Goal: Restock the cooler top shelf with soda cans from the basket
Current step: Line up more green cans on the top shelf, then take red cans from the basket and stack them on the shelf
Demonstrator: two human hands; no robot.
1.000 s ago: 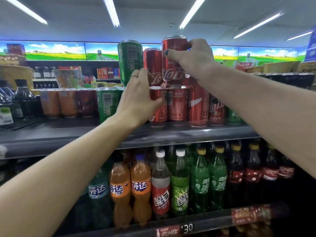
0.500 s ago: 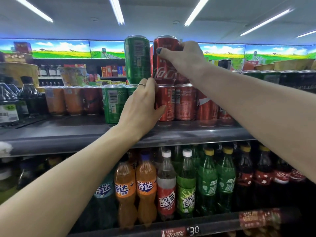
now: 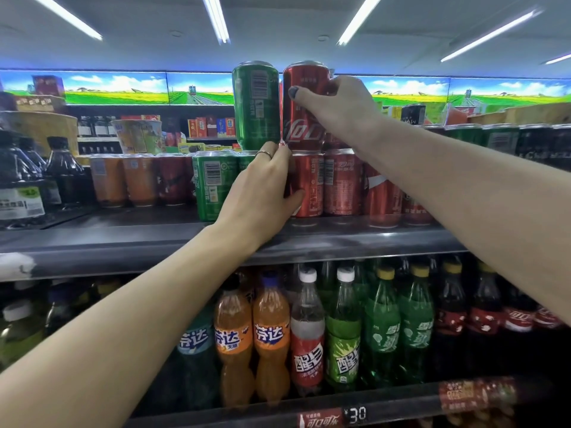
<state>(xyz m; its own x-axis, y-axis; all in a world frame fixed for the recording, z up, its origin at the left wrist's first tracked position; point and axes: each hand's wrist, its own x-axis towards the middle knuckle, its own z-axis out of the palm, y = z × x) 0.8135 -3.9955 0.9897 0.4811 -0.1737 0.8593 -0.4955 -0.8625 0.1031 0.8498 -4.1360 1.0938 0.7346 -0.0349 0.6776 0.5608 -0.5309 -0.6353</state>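
Observation:
My right hand grips a red cola can standing in the second tier, on top of the lower red cans. Beside it on the left stands a green can, also stacked on the lower row. My left hand wraps round a lower-row red can on the cooler's top shelf, thumb in front, fingers over its top edge. More red cans and a green can fill the lower row. No basket is in view.
Orange and red cans stand further left on the shelf, with dark bottles at the far left. Dark and green cans sit at the right. The shelf below holds several soda bottles. A ¥30 price tag hangs at the bottom edge.
The upper red can in my right hand has settled next to the green can on the second tier. My left hand stays on the lower red can. The view shifted slightly.

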